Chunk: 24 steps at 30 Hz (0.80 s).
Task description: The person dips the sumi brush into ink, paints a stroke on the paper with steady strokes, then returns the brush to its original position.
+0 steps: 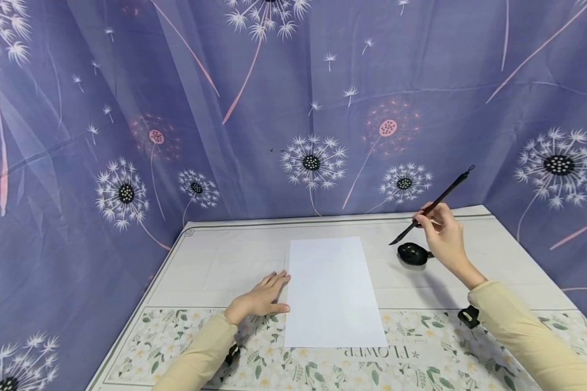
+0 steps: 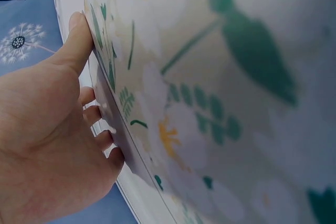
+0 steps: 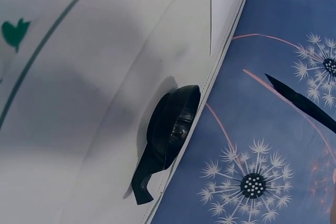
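A dark writing brush [image 1: 439,201] is pinched in my right hand [image 1: 445,236], tilted, its black tip pointing down and left. That tip hangs above the table, near a small black dish with a short handle [image 1: 413,253]. In the right wrist view the black dish [image 3: 176,127] stands on the cloth, and the brush tip [image 3: 294,97] shows at the right edge. My left hand [image 1: 263,297] lies flat at the left edge of a blank white sheet of paper [image 1: 330,293]. The left wrist view shows the left hand's [image 2: 58,124] fingers and thumb straight against the cloth.
The table carries a white cloth [image 1: 225,255] with a floral band [image 1: 186,342] along the near side. A purple dandelion curtain [image 1: 254,179] hangs behind and on both sides. Black straps [image 1: 468,316] show under the wrists.
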Each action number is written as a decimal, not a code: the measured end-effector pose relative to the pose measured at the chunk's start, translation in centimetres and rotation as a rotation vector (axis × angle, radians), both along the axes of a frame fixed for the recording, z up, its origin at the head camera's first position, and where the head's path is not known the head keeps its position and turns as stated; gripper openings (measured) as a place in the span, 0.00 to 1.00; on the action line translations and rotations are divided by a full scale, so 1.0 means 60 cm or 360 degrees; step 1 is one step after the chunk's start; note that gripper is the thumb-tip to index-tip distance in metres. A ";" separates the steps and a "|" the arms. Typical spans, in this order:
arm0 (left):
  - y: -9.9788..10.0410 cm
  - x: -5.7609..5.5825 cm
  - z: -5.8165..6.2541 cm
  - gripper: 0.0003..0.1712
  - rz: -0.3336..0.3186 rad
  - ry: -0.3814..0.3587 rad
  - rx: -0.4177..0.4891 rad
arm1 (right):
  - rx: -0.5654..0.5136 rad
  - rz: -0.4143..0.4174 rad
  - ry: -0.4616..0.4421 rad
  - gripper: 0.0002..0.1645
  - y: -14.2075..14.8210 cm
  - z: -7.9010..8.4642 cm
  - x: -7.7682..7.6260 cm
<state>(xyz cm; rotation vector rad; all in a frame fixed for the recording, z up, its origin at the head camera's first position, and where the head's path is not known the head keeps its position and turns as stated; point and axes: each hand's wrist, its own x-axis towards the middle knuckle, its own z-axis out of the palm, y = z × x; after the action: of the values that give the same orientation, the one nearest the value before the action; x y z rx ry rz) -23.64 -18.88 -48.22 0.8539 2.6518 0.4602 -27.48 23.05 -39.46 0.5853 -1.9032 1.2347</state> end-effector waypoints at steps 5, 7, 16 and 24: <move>0.000 -0.001 0.002 0.47 -0.0007 0.0004 0.0003 | 0.0002 -0.0001 0.0005 0.11 -0.003 0.002 -0.001; 0.001 0.000 0.004 0.47 0.0000 -0.0006 -0.0005 | 0.0007 -0.0005 0.0009 0.11 -0.005 0.003 0.000; 0.004 0.004 0.006 0.46 0.0027 -0.0028 -0.0018 | -0.0077 0.0094 -0.0030 0.11 -0.004 -0.014 -0.016; 0.001 -0.001 -0.003 0.47 0.0029 -0.0016 -0.0012 | -0.0071 0.0134 -0.0019 0.11 -0.017 0.001 -0.001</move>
<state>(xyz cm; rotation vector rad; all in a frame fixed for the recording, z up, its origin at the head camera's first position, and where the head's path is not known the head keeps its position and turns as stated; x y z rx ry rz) -23.70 -18.83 -48.38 0.8236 2.6524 0.4571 -27.55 22.02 -39.41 0.6416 -1.8723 1.3334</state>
